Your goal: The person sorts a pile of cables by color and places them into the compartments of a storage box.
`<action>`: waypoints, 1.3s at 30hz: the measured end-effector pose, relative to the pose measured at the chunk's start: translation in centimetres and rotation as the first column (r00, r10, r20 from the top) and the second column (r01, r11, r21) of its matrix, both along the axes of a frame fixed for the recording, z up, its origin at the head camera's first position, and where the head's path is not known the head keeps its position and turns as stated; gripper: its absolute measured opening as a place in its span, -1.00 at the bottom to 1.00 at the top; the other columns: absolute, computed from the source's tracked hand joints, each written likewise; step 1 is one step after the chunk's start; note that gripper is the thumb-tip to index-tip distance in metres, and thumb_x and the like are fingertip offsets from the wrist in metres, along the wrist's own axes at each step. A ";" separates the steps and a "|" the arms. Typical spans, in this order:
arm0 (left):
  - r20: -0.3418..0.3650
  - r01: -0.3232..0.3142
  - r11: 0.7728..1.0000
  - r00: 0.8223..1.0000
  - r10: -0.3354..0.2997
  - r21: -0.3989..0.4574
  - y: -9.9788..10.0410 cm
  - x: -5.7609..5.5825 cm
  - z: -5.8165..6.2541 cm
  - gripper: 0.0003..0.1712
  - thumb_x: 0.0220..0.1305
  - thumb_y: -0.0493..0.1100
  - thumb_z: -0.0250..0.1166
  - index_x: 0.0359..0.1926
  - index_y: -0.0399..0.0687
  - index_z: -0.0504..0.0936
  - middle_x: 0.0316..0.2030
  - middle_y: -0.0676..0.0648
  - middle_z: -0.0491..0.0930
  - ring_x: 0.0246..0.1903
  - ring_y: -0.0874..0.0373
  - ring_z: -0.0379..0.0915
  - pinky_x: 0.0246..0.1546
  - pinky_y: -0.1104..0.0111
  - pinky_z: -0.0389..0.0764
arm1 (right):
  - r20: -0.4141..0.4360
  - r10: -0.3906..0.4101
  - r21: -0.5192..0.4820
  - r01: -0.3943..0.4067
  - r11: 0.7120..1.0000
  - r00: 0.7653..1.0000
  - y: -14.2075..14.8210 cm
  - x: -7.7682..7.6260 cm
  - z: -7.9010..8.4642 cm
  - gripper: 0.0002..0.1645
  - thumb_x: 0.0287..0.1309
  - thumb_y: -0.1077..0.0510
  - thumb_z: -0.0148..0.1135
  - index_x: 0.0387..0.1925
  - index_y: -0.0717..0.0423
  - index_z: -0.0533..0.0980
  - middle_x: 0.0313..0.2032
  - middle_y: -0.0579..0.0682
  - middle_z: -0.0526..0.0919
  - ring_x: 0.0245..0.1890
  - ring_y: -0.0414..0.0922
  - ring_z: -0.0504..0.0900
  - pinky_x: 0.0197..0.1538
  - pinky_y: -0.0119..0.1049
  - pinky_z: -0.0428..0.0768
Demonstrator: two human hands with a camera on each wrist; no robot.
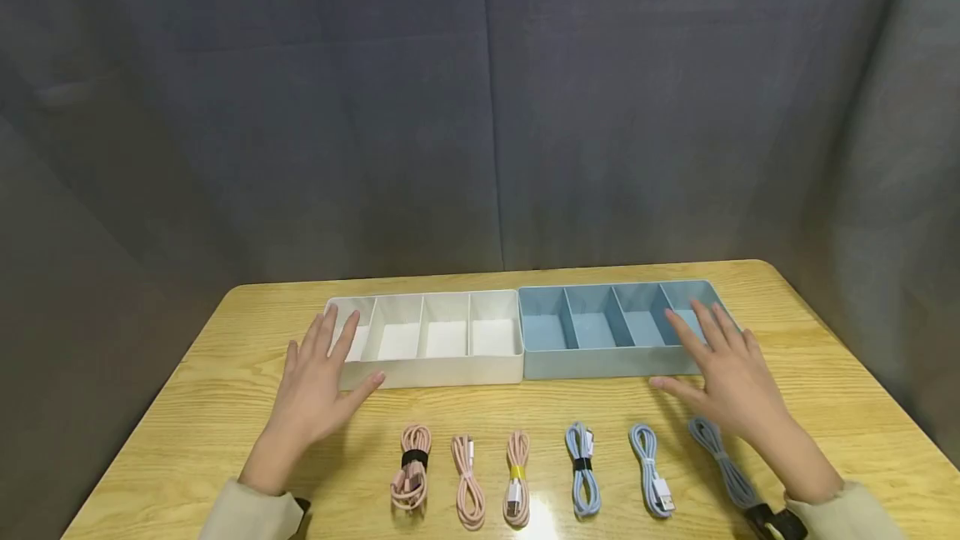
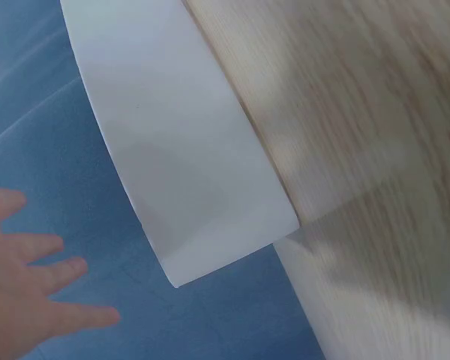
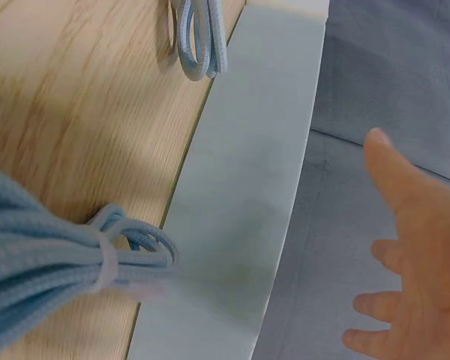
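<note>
My left hand (image 1: pixel 315 386) hovers with fingers spread at the left end of a white divided box (image 1: pixel 431 372), holding nothing. On the other side, my right hand (image 1: pixel 731 377), also spread and holding nothing, is over the right end of a blue divided box (image 1: pixel 600 362). In front of the boxes lie three pink coiled cables: one with a black strap (image 1: pixel 411 469), one plain (image 1: pixel 468 486), one with a yellow tie (image 1: pixel 517 473). Three blue coiled cables follow: one black-tied (image 1: pixel 582 473), one white-tied (image 1: pixel 651 469), and one (image 1: pixel 723 461) partly below my right hand.
The two boxes stand end to end on a wooden table (image 1: pixel 195 440), their compartments bare where visible. A dark grey curtain (image 1: pixel 480 107) hangs behind the table and along both sides. Near the right sleeve lies a black strap (image 1: pixel 765 519).
</note>
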State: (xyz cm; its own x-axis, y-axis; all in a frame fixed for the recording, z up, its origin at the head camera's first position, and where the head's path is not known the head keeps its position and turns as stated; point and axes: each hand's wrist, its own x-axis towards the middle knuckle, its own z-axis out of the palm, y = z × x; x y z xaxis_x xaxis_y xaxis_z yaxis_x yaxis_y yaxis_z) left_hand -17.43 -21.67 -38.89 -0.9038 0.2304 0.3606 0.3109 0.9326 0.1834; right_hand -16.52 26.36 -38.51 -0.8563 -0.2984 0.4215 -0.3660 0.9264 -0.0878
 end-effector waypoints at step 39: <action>0.116 -0.170 0.937 0.983 0.141 0.306 -3.6 -0.1 0.1 -0.29 0.28 -0.05 0.10 0.27 -0.45 0.14 0.13 -0.50 0.24 -0.13 -0.33 0.44 -0.30 -0.07 0.53 | 0.389 -0.019 -0.199 0.105 0.974 0.921 2.3 3.4 -0.3 -0.26 -0.02 -0.14 0.31 0.02 0.36 0.45 -0.24 0.23 0.60 -0.50 -0.17 0.54 -0.54 -0.30 0.45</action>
State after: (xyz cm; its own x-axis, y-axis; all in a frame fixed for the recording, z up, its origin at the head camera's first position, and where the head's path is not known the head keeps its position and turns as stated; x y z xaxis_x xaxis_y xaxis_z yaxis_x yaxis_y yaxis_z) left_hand -17.56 -25.31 -38.83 -0.9514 -0.0272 0.3068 0.1348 0.8587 0.4944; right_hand -13.14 28.68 -38.83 -0.9780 -0.1796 0.1060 -0.2075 0.8900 -0.4060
